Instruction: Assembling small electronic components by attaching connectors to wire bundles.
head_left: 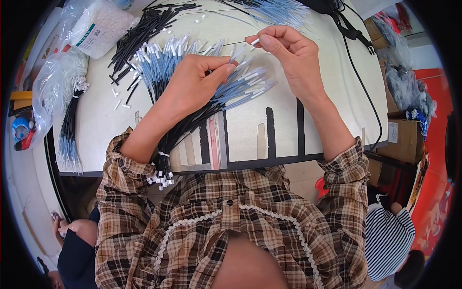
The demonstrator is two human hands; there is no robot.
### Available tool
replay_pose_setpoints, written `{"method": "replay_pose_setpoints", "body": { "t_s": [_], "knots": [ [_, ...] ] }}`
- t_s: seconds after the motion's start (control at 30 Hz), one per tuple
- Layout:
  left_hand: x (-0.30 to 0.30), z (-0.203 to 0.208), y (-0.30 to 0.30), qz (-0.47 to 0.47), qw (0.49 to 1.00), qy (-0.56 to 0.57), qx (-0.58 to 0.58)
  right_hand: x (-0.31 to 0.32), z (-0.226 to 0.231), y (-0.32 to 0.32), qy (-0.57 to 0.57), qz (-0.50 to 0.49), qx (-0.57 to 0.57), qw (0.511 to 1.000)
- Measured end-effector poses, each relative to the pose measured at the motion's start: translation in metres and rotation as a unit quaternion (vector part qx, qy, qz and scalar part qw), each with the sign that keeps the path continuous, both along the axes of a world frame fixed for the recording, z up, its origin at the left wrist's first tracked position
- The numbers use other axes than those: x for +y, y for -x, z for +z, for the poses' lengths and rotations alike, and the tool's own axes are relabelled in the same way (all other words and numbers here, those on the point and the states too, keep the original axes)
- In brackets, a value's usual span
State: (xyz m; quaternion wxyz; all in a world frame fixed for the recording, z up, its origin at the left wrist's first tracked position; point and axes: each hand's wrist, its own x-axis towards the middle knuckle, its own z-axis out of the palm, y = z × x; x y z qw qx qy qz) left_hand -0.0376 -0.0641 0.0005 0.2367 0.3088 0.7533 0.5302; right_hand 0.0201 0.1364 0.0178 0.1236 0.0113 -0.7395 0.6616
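Observation:
A large bundle of wires [159, 72] in black sleeving fans out over the table, its blue-grey ends mostly tipped with small white tubes. My left hand [192, 82] lies over the middle of the bundle, thumb and forefinger pinched on one thin wire near its end. Just to the right and a little higher, my right hand [298, 60] pinches a short white tube [255, 42] between thumb and fingertips. The tube is apart from the wire in my left hand. White connectors [162, 180] at the tied end of the bundle hang over the table's front edge.
Black tubing pieces [139, 33] and a clear bag of white tubes [98, 29] lie at the back left. A second tied wire bundle [71, 130] rests at left, more wires [276, 12] at the back. A black cable [353, 62] crosses the right side. People sit at both sides.

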Motion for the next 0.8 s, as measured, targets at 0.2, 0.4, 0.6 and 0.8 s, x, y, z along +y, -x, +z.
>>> {"method": "replay_pose_setpoints", "body": {
  "t_s": [0.2, 0.4, 0.6, 0.8],
  "knots": [
    [0.0015, 0.0011, -0.0034, 0.008, 1.000, -0.021, -0.011, 0.0008, -0.0026, 0.0001, 0.001, 0.013, -0.022, 1.000],
    [0.0001, 0.0011, -0.0016, 0.006, 1.000, -0.018, -0.009, 0.0045, -0.0047, 0.0021, 0.039, 0.025, -0.035, 0.998],
    [0.0007, -0.0010, -0.0027, 0.007, 1.000, -0.024, -0.005, 0.0052, -0.0062, 0.0018, 0.031, 0.021, -0.041, 0.998],
    [0.0006, -0.0011, -0.0029, 0.005, 1.000, -0.012, -0.006, 0.0083, -0.0071, 0.0018, 0.043, 0.040, -0.041, 0.997]
  ]
}}
